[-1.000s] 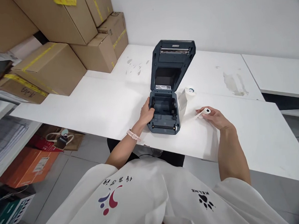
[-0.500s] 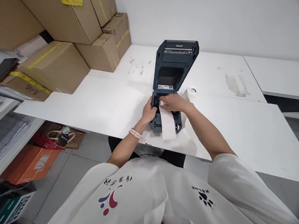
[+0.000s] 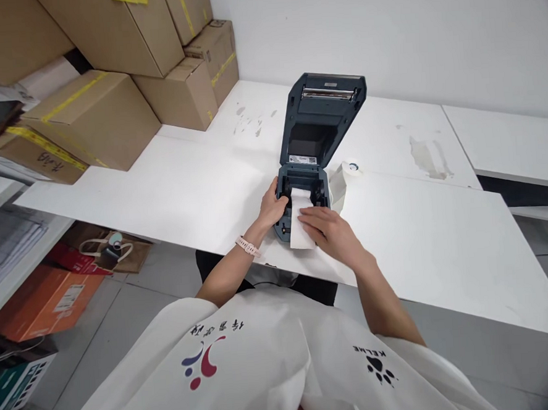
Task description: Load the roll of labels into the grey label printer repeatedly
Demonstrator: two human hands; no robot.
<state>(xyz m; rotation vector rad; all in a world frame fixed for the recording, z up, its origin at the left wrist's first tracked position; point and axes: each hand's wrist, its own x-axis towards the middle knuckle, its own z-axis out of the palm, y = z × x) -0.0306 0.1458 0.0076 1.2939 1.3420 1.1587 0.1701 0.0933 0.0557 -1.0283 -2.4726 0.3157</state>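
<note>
A dark label printer [image 3: 304, 115] stands on the white table with its lid raised. My left hand [image 3: 272, 206] grips the left side of its base, thumb over the edge. A white strip of label paper [image 3: 299, 227] comes from inside the base and hangs over the front. My right hand [image 3: 334, 232] lies on the strip's right edge, fingers stretched out. The inner end of the strip sits between the dark holders in the base.
Behind the base on the right lies a loose roll of white labels [image 3: 351, 168], partly unwound. Cardboard boxes [image 3: 174, 95] are stacked at the table's left end. A shelf [image 3: 11, 246] stands at the left, with an orange box [image 3: 52, 299] on the floor.
My right hand has come out of the printer's inside and moved towards me, onto the paper strip. The strip has shifted slightly left. My left hand keeps its place on the printer.
</note>
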